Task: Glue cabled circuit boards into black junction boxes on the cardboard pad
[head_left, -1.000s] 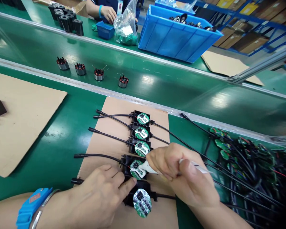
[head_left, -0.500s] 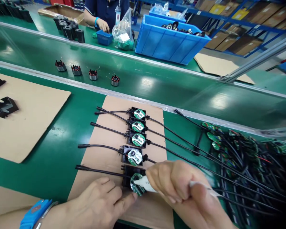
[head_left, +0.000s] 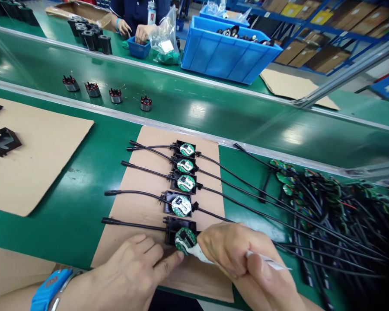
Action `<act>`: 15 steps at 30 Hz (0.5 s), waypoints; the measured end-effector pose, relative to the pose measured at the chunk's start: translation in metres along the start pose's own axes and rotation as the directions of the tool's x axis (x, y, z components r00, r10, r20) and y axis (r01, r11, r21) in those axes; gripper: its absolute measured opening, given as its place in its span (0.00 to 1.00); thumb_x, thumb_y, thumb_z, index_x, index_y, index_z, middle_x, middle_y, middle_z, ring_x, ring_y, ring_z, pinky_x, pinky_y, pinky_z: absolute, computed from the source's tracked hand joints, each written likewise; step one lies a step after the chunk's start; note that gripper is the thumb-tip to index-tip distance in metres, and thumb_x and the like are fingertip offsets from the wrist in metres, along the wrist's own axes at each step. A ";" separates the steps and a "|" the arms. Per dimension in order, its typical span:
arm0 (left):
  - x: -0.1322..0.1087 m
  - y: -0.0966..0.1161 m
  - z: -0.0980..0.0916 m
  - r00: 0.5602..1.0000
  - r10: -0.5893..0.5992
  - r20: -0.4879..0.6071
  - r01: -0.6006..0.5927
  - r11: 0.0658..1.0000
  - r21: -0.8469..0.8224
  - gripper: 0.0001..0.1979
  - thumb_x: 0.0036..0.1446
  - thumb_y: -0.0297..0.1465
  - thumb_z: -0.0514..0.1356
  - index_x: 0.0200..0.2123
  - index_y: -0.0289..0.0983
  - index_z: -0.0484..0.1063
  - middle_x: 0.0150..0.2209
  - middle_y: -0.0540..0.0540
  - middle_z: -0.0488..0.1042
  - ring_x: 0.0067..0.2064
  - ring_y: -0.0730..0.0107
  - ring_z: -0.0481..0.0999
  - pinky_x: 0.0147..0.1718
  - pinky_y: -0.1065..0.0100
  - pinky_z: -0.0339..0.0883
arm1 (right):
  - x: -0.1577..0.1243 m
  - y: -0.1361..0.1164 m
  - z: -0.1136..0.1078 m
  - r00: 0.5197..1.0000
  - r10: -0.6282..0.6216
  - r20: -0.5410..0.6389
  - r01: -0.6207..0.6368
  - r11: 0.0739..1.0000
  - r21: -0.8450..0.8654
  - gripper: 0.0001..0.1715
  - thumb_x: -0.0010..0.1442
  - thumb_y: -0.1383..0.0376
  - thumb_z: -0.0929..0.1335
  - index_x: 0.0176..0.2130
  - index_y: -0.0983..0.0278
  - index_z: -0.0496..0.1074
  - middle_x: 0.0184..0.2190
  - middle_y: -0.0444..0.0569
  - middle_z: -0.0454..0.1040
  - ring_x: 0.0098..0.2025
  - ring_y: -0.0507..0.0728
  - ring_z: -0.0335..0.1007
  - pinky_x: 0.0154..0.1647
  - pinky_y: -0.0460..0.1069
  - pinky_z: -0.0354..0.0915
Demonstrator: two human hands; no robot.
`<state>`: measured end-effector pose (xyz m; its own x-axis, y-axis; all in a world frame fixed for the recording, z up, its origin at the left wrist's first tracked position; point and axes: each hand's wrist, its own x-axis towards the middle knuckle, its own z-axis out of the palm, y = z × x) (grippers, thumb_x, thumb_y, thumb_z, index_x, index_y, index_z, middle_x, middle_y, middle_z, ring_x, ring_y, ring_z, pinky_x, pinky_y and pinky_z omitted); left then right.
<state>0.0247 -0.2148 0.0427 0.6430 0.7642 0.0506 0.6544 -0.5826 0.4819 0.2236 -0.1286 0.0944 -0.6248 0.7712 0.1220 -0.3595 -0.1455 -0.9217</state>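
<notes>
My right hand (head_left: 243, 250) is closed round a white squeeze tube (head_left: 202, 254), its tip down at the lower edge of a round green circuit board (head_left: 186, 238). White paste lies along that edge by the tip. The board sits at a black plastic housing (head_left: 171, 230), nearest me in a column of several. My left hand (head_left: 132, 268) has its fingers curled and one finger stretched to the board's lower edge; its thumb is hidden. Farther up the column, the boards, such as this circuit board (head_left: 181, 206), bear white paste tracks. Black cables run out on both sides.
Cardboard (head_left: 207, 283) lies under the housings. A tangled heap of cabled boards (head_left: 314, 203) is at right. Black parts lie on another cardboard sheet (head_left: 52, 142). Several copper-wound stators (head_left: 116, 96) stand beyond a metal rail. A co-worker's hands (head_left: 142, 33) are by a small blue bin (head_left: 138, 48).
The tube tip has shifted from the board's middle to its lower edge, leaving white paste there. The stators have moved left in view. Both the co-worker's hands now show at the bin.
</notes>
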 end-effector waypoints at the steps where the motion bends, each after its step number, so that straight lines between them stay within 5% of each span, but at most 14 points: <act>1: 0.000 0.000 0.000 1.000 0.000 0.006 0.000 1.000 -0.004 0.36 0.47 0.20 0.51 0.62 0.35 0.56 0.37 0.43 0.71 0.36 0.60 0.70 0.38 0.55 0.69 | -0.002 -0.001 -0.001 1.000 0.006 -0.006 -0.006 1.000 -0.011 0.22 0.64 0.54 0.60 0.26 0.65 0.54 0.18 0.42 0.48 0.21 0.49 0.47 0.24 0.48 0.46; 15: -0.008 -0.001 0.006 0.995 -0.021 0.101 0.024 0.999 -0.029 0.38 0.52 0.19 0.49 0.67 0.37 0.47 0.42 0.43 0.69 0.42 0.61 0.65 0.47 0.55 0.64 | 0.008 0.004 -0.008 0.997 -0.068 -0.046 0.068 0.998 0.009 0.22 0.64 0.54 0.62 0.26 0.65 0.55 0.17 0.42 0.49 0.20 0.48 0.45 0.23 0.47 0.46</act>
<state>0.0211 -0.2220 0.0367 0.6665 0.7440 -0.0483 0.6575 -0.5560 0.5085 0.2226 -0.1185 0.0885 -0.5667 0.8067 0.1675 -0.4078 -0.0980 -0.9078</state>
